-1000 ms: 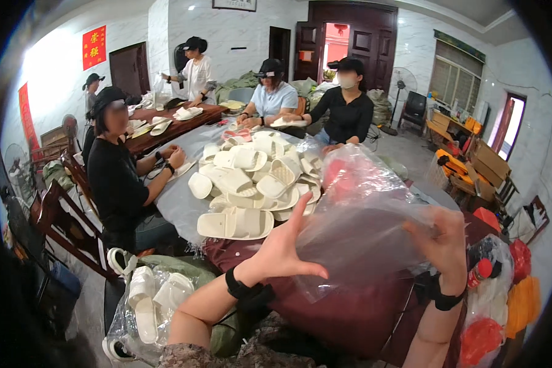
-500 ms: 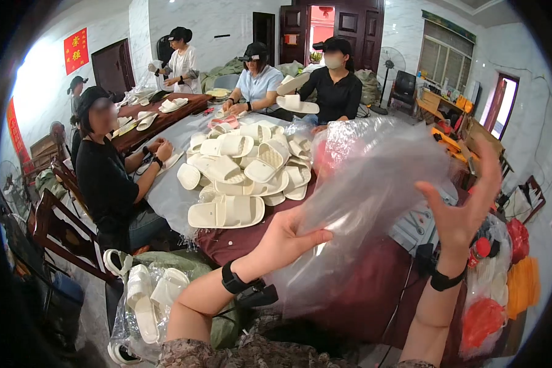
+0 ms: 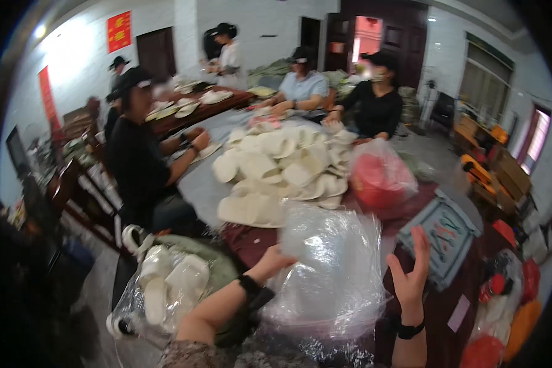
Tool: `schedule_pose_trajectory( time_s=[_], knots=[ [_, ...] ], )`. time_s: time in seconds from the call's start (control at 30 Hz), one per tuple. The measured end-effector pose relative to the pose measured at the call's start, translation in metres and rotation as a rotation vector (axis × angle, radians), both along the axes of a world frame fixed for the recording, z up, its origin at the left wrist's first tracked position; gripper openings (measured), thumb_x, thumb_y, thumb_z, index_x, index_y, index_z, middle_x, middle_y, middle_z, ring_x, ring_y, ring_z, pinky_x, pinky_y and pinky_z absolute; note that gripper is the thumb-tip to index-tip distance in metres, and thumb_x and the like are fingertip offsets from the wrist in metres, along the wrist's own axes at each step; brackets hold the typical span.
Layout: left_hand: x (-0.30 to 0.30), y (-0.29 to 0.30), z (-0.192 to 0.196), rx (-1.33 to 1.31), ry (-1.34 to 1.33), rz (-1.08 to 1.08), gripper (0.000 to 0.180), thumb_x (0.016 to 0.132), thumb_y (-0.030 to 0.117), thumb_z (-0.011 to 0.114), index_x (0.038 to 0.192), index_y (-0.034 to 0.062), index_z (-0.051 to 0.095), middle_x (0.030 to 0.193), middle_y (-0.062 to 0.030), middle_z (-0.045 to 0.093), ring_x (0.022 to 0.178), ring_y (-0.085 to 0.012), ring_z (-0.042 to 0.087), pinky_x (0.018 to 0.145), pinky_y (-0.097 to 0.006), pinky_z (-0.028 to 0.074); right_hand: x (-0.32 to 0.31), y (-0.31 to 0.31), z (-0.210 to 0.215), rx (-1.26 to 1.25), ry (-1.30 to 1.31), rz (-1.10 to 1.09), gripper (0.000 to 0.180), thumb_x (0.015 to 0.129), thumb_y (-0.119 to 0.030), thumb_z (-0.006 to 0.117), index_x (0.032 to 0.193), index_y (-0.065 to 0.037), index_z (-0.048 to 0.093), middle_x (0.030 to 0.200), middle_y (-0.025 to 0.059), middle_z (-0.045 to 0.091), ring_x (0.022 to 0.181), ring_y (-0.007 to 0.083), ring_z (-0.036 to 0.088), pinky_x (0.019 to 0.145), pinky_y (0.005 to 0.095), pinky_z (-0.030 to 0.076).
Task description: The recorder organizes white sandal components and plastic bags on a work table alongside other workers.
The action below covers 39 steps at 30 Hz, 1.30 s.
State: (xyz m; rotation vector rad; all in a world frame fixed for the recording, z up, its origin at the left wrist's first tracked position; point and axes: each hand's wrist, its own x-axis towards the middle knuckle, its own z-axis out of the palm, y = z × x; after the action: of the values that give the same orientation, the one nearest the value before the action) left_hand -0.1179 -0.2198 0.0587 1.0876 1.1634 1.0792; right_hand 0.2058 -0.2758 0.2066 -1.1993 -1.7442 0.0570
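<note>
Nearest: clear plastic film (image 3: 331, 270), glossy, wrinkled, roughly rectangular, in front of the body; lower end crumpled toward the lap. Left hand (image 3: 265, 264) is at its left edge, fingers bent; can't tell if they pinch it, motion blur. Right hand (image 3: 410, 279) upright, fingers spread, holding nothing, just off the film's right edge.

Lower left: off-white slippers in a loose clear bag (image 3: 165, 285), against a soft green sack (image 3: 224, 264).

Right: maroon table (image 3: 432, 306) surface shows between right hand and a flat pink slip (image 3: 459, 314). Stiff grey-blue tray (image 3: 443, 239), raised rim, sits tilted near the right fingertips, limiting room there.

Beyond the film's top edge: rounded slipper pile (image 3: 282, 159), tightly heaped; red bundle (image 3: 380, 175) in clear plastic beside it. Farther: seated co-workers around the table.
</note>
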Motion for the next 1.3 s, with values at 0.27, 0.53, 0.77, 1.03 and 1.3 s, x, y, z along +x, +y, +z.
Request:
schedule_pose_trajectory(
  time_s=[0.27, 0.53, 0.77, 1.03, 1.3],
  knots=[
    [-0.005, 0.006, -0.006, -0.138, 0.259, -0.006, 0.025, 0.078, 0.012, 0.073, 0.1, 0.0021, 0.067, 0.072, 0.0001, 0.062, 0.061, -0.0091, 0.054, 0.054, -0.026, 0.043, -0.078, 0.001, 0.075, 0.194, -0.205, 0.384, 0.074, 0.077, -0.03, 0.077, 0.135, 0.003, 0.046, 0.13, 0.0201, 0.055, 0.115, 0.0387, 0.052, 0.098, 0.0444, 0.04],
    [-0.03, 0.006, -0.028, -0.119, 0.18, -0.068, 0.023, 0.078, 0.008, 0.073, 0.098, -0.0001, 0.067, 0.078, 0.0008, 0.063, 0.066, -0.0085, 0.055, 0.058, -0.025, 0.044, 0.003, 0.025, -0.09, -0.596, -0.176, -0.039, 0.079, 0.083, -0.035, 0.071, 0.141, 0.005, 0.036, 0.134, 0.029, 0.047, 0.122, 0.0431, 0.047, 0.104, 0.0453, 0.037],
    [-0.038, 0.018, -0.044, 0.017, 0.29, -0.129, 0.028, 0.077, 0.008, 0.075, 0.101, -0.0016, 0.064, 0.077, -0.0003, 0.064, 0.066, -0.0086, 0.056, 0.06, -0.025, 0.046, 0.032, -0.015, -0.135, -0.889, 0.01, -0.246, 0.084, 0.082, -0.041, 0.071, 0.142, 0.006, 0.035, 0.123, 0.0255, 0.054, 0.102, 0.0321, 0.058, 0.089, 0.0396, 0.047],
    [-0.02, 0.027, -0.045, 0.173, 0.282, -0.13, 0.053, 0.07, 0.01, 0.078, 0.118, -0.0021, 0.058, 0.089, -0.0098, 0.069, 0.075, -0.0173, 0.064, 0.073, -0.032, 0.052, 0.027, -0.049, -0.123, -1.134, 0.178, 0.04, 0.082, 0.085, -0.029, 0.069, 0.144, 0.01, 0.028, 0.107, 0.0151, 0.061, 0.091, 0.0196, 0.061, 0.077, 0.0302, 0.048],
    [-0.018, 0.018, -0.042, 0.051, 0.301, -0.111, 0.054, 0.069, 0.012, 0.078, 0.117, -0.0017, 0.057, 0.082, -0.0089, 0.068, 0.067, -0.0144, 0.063, 0.063, -0.03, 0.051, 0.041, -0.113, -0.097, -1.31, 0.235, 0.056, 0.069, 0.098, -0.031, 0.057, 0.15, 0.0, 0.024, 0.123, 0.0095, 0.058, 0.091, 0.0207, 0.065, 0.074, 0.0321, 0.054]
  ],
)
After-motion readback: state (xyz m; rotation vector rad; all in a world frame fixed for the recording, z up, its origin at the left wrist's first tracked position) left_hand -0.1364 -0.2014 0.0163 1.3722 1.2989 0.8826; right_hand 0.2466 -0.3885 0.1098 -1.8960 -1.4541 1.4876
